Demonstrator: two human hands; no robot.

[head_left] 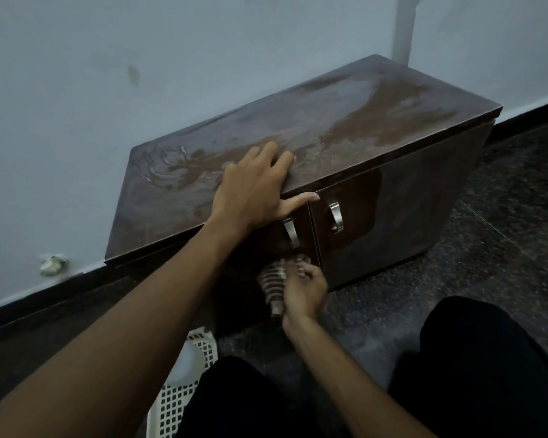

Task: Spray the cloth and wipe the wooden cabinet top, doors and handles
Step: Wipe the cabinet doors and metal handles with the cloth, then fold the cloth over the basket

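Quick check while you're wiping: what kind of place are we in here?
Probably a room in a home or small office, though I can't tell which. A low wooden cabinet stands against a painted wall with dark skirting, on a dark speckled stone floor.

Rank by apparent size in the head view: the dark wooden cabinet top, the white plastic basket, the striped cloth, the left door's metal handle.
1. Dark wooden cabinet top
2. White plastic lattice basket, partly hidden, so its rank is less sure
3. Striped cloth, bunched in the right hand
4. Left door's metal handle
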